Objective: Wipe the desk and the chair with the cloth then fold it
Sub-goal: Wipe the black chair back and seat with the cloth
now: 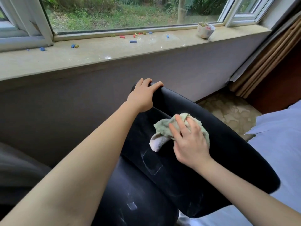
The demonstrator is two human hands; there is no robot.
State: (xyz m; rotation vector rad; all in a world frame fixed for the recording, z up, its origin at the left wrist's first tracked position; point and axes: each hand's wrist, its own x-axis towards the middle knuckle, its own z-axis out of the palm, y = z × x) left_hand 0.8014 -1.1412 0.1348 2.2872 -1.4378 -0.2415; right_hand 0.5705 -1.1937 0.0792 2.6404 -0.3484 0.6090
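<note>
So over on the far left there's the windowsill [68,56], dusty, with little coloured chalk bits [133,41] scattered along it under the window. Nearer in, the left hand [143,93] is wrapped over the top edge of the black chair [219,157], with its fingers curled over the far side, so it's got a proper hold on the backrest. The chair is tipped toward the camera and has pale dust streaks and smudges on the back and the seat.

Just right of that, the green cloth [160,130] is all scrunched up against the chair's backrest, with a paler corner flopping out on its left. The right hand [190,142] is on top of it, fingers pretty much straight and spread, pressing it flat onto the chair rather than clutching it.

Far right on the sill sits a small pot [205,31] with a plant in it. Below that there's a tan curtain [260,62], a blotchy floor [231,115], and some pale blue fabric [276,136] at the near right.
</note>
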